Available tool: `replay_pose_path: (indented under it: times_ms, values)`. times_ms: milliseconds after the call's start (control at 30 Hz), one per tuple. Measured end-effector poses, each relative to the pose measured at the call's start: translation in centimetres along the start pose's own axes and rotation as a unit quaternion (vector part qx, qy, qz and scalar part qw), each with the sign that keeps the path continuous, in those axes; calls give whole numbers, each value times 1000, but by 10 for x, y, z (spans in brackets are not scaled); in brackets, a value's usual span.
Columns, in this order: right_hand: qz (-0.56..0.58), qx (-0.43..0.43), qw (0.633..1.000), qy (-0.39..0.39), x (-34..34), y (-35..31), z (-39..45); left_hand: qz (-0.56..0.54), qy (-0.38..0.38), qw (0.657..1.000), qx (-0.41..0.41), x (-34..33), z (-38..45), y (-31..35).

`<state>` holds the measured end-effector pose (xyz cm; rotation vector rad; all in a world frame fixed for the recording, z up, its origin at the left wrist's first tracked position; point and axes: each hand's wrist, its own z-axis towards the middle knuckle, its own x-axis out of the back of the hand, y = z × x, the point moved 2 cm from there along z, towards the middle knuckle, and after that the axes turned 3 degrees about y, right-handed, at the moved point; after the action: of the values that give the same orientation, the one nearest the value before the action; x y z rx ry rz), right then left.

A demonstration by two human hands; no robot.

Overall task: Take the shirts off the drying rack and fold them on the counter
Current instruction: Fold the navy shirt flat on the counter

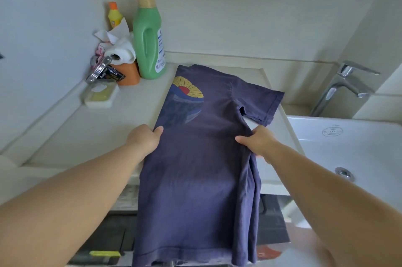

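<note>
Folding under way: both grips, left hand (145, 138) and right hand (258, 141), pinching shirt (202, 158) edges, shirt half on worktop (104, 123), hem overhanging; next, probably lifting hem upward.

One navy shirt (202, 158) is seen, gripped by two hands, the left hand (144, 139) and the right hand (258, 142). Two bottles are counted on the counter (91, 131): one green bottle (149, 36) and one small yellow bottle (114, 16). One soap dish (101, 94), one faucet (345, 84) and one sink (348, 149) are shown. What may be one roll of white paper (120, 49) is counted beside the bottles.
</note>
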<state>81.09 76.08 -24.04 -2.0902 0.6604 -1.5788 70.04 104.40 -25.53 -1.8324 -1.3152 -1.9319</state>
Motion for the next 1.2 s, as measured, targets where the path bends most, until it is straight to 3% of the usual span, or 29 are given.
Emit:
replay_pose_path:
  times_ms: [100,233,467,633,767,833,900,1000,1067,1133,1200]
  values:
    - [-50,18,998,15,3,9,-27,-49,-21,998,37,0,-26,-12]
    - [-55,-5,995,-87,1,21,-69,-97,-12,994,41,2,-62,-24]
    - [-123,32,987,-96,0,28,-108,-215,-65,972,74,0,-100,-33]
    - [55,-53,996,-37,14,65,-101,-217,-75,971,59,-9,-103,-53]
    - [166,-107,972,-126,-15,92,-115,-258,-77,961,57,-19,-113,-66]
    - [218,-110,961,-131,-35,100,-122,-276,-109,952,79,-27,-123,-71]
    - [243,-92,962,-82,-47,105,-126,-273,-138,948,86,-34,-133,-77]
    - [275,-67,959,-12,-48,107,-128,-285,-122,948,73,-35,-138,-83]
    - [273,-62,959,-43,-48,106,-134,-320,-105,939,74,-35,-141,-86]
    - [259,-90,953,-127,-51,106,-146,-374,-94,919,87,-32,-145,-87]
    - [237,-133,945,-183,-55,110,-158,-390,-123,908,87,-28,-150,-90]
